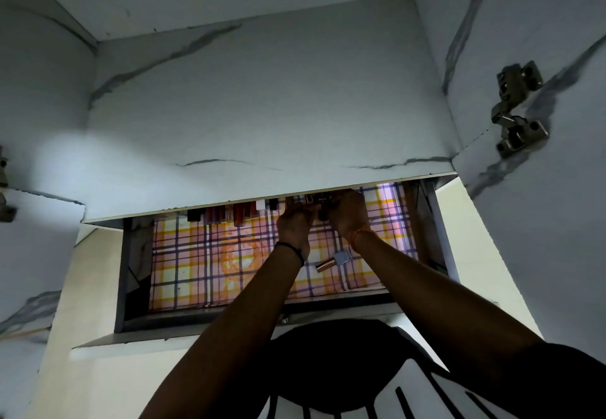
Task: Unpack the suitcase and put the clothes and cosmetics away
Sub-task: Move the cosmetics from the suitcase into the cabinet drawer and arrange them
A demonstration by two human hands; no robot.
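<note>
Both your hands are jammed together at the back edge of the open drawer (442,248), right under the lip of the shelf (262,143) above it. Your left hand (295,222) and right hand (349,213) both have fingers curled around a small dark cosmetic box (319,204), gripping it between them; it's dim in there, so I can't tell exactly how each finger sits. There's pale lettering on the box's face, but it's too small and blurry to read.

The box sits at the right end of a row of cosmetics (236,213) lined up along the drawer's back edge: dark caps, reddish and orange tubes, one white cap. The row is half hidden by the shelf lip.

Nearer you, just beside your right wrist, a rose-gold tube (325,265) with a pale square cap lies loose on its side, toward the drawer's front right.

The drawer floor is covered with a checked liner (203,264) in yellow, pink and purple.

You've got a black band (292,249) on the left wrist and an orange thread (359,235) on the right. A metal hinge (516,110) sits on the cabinet's right wall.
</note>
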